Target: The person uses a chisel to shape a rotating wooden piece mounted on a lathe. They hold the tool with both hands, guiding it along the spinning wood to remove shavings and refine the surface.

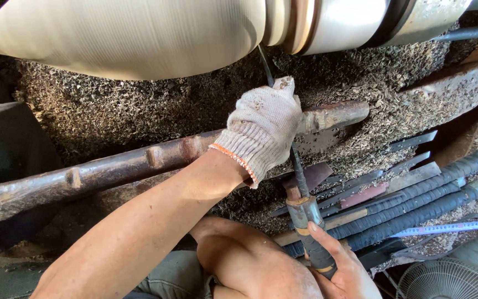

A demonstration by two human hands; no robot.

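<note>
Bare and nearest the lens, the right hand (pixel 343 271) clenches the dark, metal-banded handle of a long turning chisel (pixel 304 207) at the bottom edge. That chisel's ribbed steel shaft runs up and away beneath the left hand (pixel 265 127), which wears a knitted white cotton glove with an orange cuff edge and presses the shaft down onto a rusty iron tool rest bar (pixel 139 160). Its tip meets the pale, smooth, rounded wooden workpiece (pixel 139 33) on the lathe above. Coarse wood shavings (pixel 112 105) carpet the bed. More ribbed chisels (pixel 416 202) lie to the right, beside a blue measuring tape (pixel 455 227) and a round white fan grille (pixel 449 279).
</note>
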